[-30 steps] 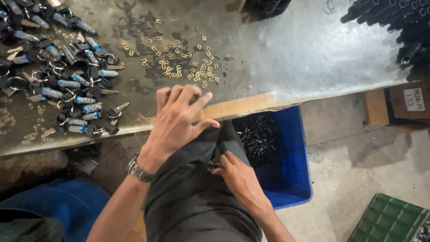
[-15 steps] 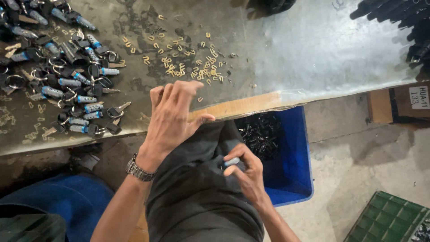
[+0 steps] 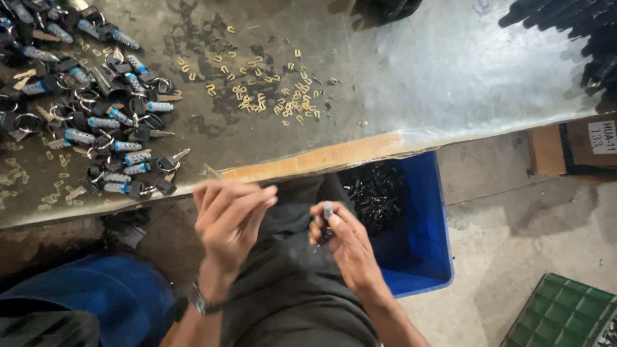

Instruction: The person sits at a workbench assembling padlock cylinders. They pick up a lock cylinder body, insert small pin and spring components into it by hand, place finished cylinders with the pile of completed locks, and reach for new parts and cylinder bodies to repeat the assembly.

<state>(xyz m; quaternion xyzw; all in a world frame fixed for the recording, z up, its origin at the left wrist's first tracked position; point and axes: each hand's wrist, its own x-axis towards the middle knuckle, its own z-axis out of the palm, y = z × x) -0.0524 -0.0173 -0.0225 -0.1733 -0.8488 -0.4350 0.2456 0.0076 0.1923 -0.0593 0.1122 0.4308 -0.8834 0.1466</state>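
— Now, what has the right hand [image 3: 350,247] got, low in the middle of the frame?

— A small lock cylinder [image 3: 327,212], grey at the top and dark below. It stands nearly upright out of the grip, pinched between thumb and fingertips, its pale end poking above them. Something thin hangs under it, too small to make out.

— And the left hand [image 3: 228,218]?

— Just beside it, a little to the left, over the lap in dark trousers [image 3: 289,289]. Its fingers are curled together with the tips drawn in, and I cannot tell whether anything sits between them. A wristwatch [image 3: 196,301] shows on that wrist. The two hands are near but not touching.

— What's on the worktop [image 3: 450,71]?

— At the upper left, a heap of keys and cylinders [image 3: 96,122], black heads, blue-grey barrels, metal rings. Towards the upper middle, a scatter of small brass pieces [image 3: 270,93]. A strip of brown tape [image 3: 321,157] runs along the near edge.

— Any boxes or labels?

— A blue plastic bin [image 3: 418,238] sits right of the knees, on the floor, with small black parts [image 3: 376,193] heaped in its far end. At the right edge, under the worktop's rim, a brown cardboard box [image 3: 565,151] carries a white rectangular label with dark print. In the lower right corner there's a green ribbed crate [image 3: 559,315].
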